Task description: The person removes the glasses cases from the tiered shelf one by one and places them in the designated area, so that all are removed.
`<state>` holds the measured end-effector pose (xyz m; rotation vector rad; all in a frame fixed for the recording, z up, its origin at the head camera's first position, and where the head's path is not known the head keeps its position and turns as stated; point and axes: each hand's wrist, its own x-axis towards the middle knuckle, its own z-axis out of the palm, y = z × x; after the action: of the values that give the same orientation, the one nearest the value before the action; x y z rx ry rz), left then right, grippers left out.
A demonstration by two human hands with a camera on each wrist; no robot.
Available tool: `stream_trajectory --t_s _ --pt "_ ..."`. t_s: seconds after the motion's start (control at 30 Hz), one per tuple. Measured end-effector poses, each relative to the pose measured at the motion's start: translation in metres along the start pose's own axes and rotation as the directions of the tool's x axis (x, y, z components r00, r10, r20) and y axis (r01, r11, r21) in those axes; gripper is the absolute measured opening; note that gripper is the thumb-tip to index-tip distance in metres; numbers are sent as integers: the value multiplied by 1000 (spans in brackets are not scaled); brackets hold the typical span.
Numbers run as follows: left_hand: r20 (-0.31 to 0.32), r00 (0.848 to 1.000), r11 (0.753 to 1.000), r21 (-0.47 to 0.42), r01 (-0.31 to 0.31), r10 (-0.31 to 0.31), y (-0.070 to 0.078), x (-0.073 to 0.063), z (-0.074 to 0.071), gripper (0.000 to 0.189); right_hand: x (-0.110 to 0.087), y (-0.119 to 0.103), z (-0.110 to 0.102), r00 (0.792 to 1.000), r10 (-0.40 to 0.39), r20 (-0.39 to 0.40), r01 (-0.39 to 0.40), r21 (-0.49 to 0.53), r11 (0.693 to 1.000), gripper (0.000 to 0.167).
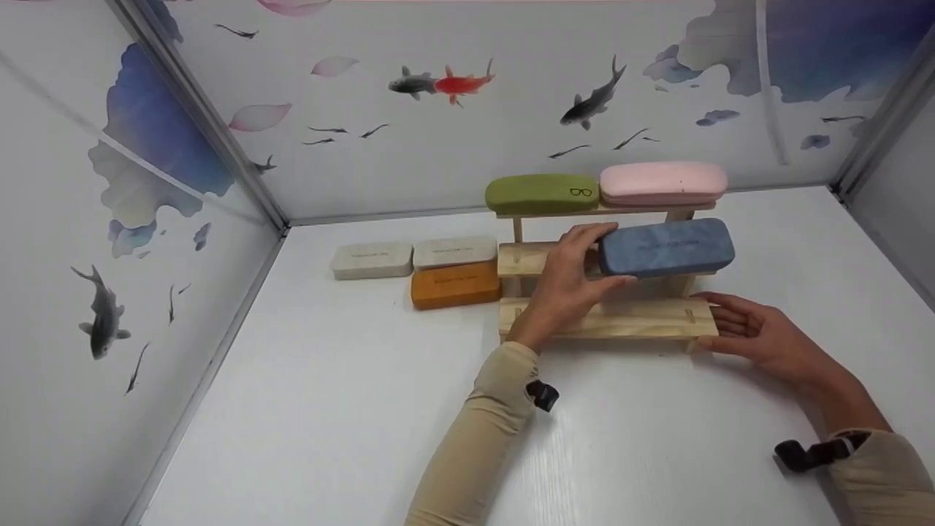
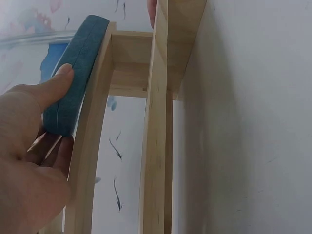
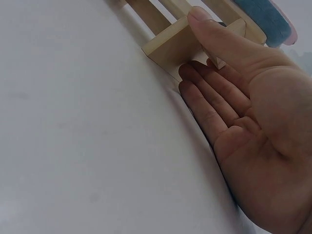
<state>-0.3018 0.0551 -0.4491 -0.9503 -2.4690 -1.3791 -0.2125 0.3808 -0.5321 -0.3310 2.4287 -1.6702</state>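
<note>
My left hand (image 1: 562, 285) grips the left end of a blue glasses case (image 1: 676, 252), thumb along the front and fingers at the back. The case lies lengthwise over the middle tier of a three-tier wooden display rack (image 1: 635, 319). In the left wrist view the thumb presses the side of the blue case (image 2: 80, 83), close along the wooden board. My right hand (image 1: 778, 347) holds the right end of the bottom tier, thumb at its front edge and index finger at its back. In the right wrist view its other fingers (image 3: 209, 114) extend under the board's end.
A green glasses case (image 1: 540, 193) and a pink one (image 1: 663, 183) sit side by side on the top tier. Left of the rack lie two whitish cases (image 1: 372, 261) and an orange case (image 1: 456, 286) on the white table (image 1: 329, 409). Printed panels stand behind and to the left.
</note>
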Motion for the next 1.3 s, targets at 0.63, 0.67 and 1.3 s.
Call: stream_trajectory --t_s 0.63,0.67,1.3 --pt "9 998 997 22 -68 68 -11 -25 -17 76 0 -2 0 1000 26 -5 -26 -25 999 82" --pt "7 997 997 27 -73 73 -11 -26 -18 76 0 -2 1 1000 30 -5 -30 -30 999 82" --pt "2 995 994 -43 -97 97 -18 -42 -56 73 1 3 0 999 -53 14 52 35 998 78"
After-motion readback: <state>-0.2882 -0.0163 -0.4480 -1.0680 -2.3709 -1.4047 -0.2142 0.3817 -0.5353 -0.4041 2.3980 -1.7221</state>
